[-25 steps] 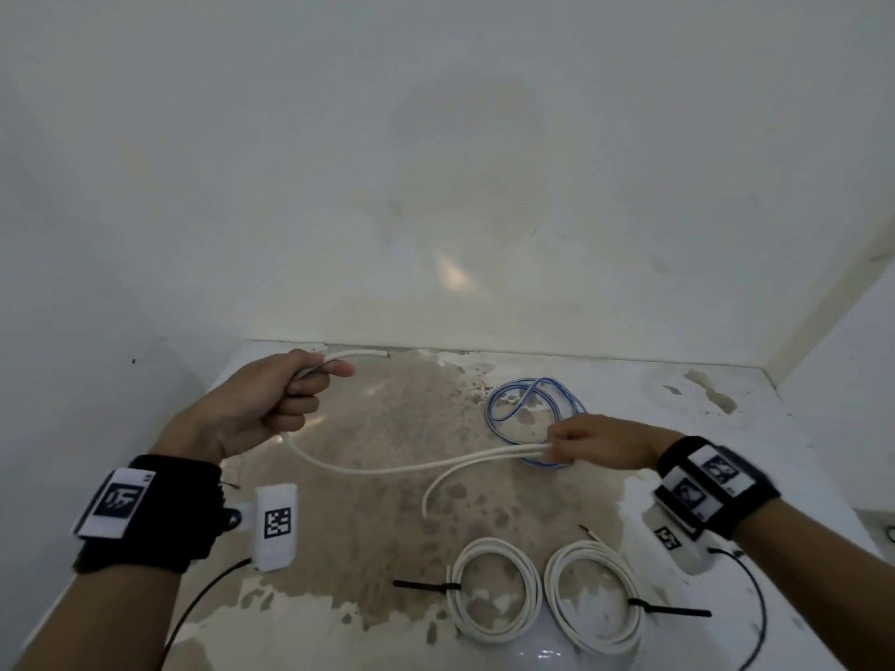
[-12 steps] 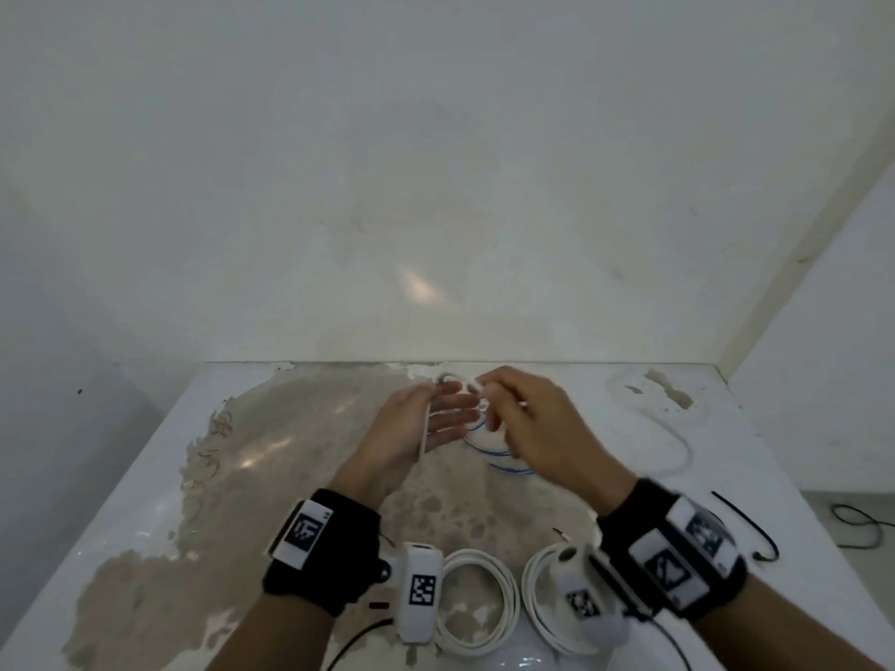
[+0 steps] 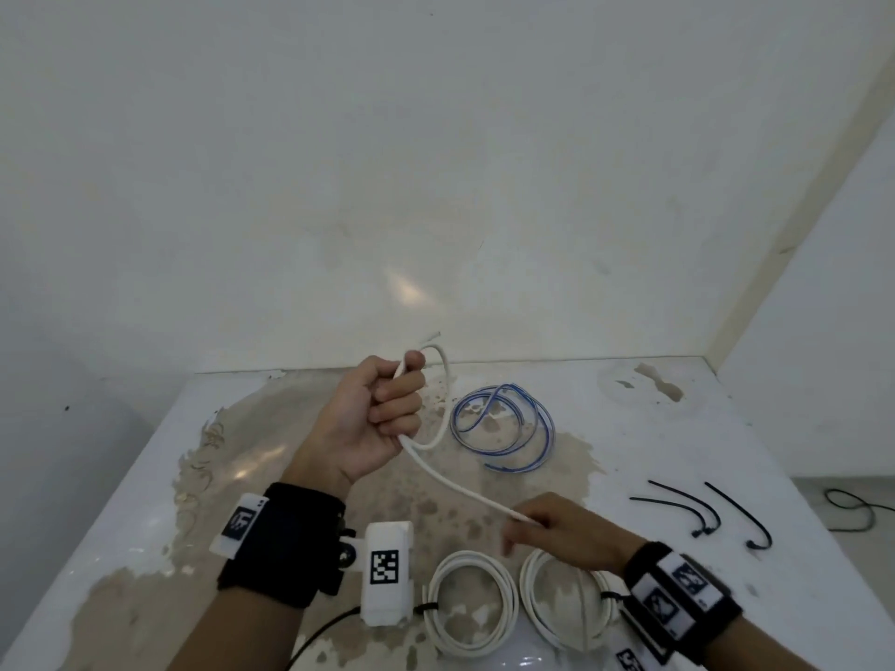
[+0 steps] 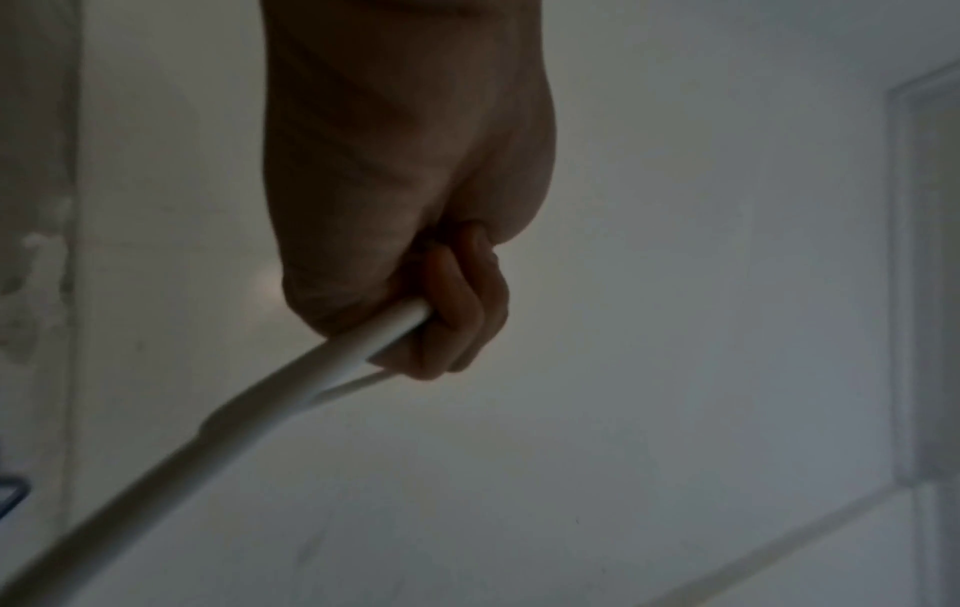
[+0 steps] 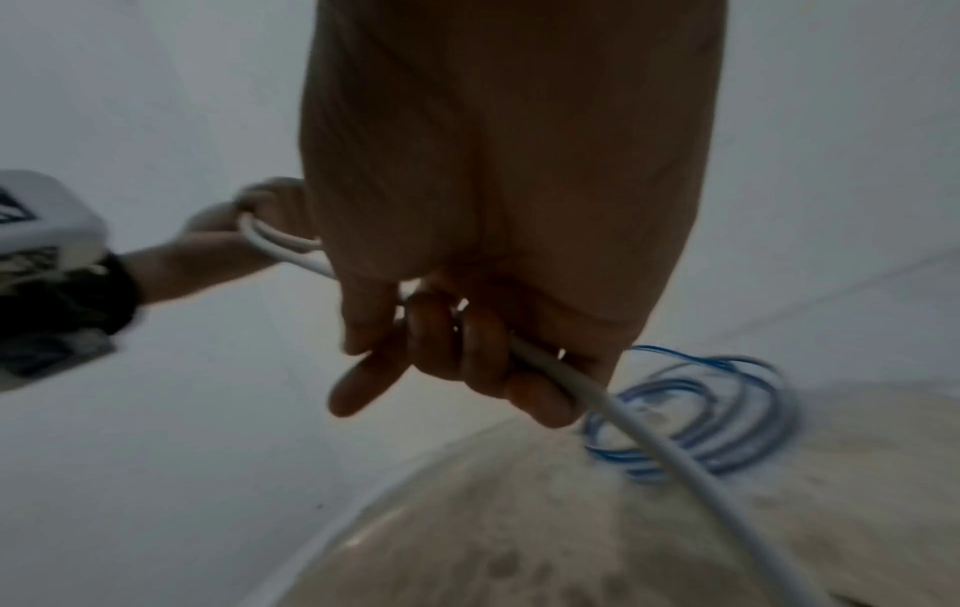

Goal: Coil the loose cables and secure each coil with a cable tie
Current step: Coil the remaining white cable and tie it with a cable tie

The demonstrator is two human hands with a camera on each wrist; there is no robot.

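head / left hand: left hand raised over the table, fist closed round the white cable, one loop arcing out above the fingers
head / right hand: right hand lower, near-right, pinching the same cable further along; cable runs taut-ish between the two hands
head / table: blue cable lying loose, far-centre; two tied white coils at near edge, right one partly under the right wrist; three black cable ties right side, well apart from the coils
left wrist / grip: fingers curled tight on white cable, two strands leaving the fist toward lower left
right wrist / grip: fingers curled round white cable, index finger sticking out loose; cable passes in front of the blue cable on the stained tabletop
right wrist / background: left hand visible at left holding the loop, blurred
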